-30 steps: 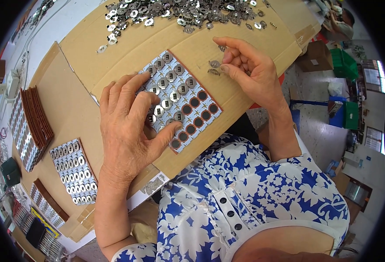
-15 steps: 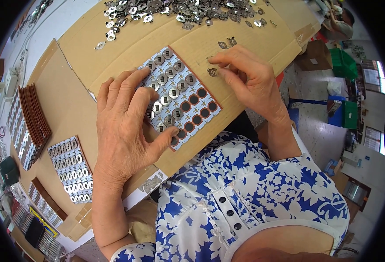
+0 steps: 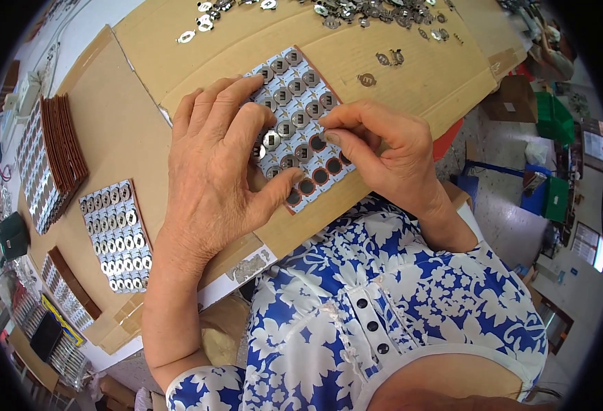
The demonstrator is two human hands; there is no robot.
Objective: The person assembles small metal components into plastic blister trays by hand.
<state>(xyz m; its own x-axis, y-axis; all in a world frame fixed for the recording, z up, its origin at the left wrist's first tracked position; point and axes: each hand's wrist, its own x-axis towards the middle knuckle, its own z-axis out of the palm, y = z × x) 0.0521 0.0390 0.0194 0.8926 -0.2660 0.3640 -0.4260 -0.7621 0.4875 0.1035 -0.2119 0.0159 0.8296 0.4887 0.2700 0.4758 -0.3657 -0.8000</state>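
A light blue circuit board panel [image 3: 306, 82] with a reddish-brown edge lies tilted on the cardboard. Rows of round silver metal clips [image 3: 299, 119] sit on most of it, while bare dark circles [image 3: 333, 166] show toward its near right side. My left hand [image 3: 212, 161] rests over the panel's left side, fingers spread and thumb on its lower part. Over the right part of the panel, my right hand [image 3: 390, 147] is closed in a pinch, fingertips beside a dark circle. The clip between those fingertips is mostly hidden. A loose clip [image 3: 366, 80] lies beyond the panel.
A heap of loose clips [image 3: 383, 12] spreads across the far cardboard [image 3: 260, 34]. Two more clips [image 3: 389, 58] lie nearer. At left stand a stack of panels [image 3: 62, 151], a filled panel [image 3: 117, 236] and another stack [image 3: 69, 288]. Green bins [image 3: 555, 116] are off to the right.
My right hand has taken one loose clip from the cardboard and moved left over the panel. My left hand stays on the panel. The whole view has shifted slightly.
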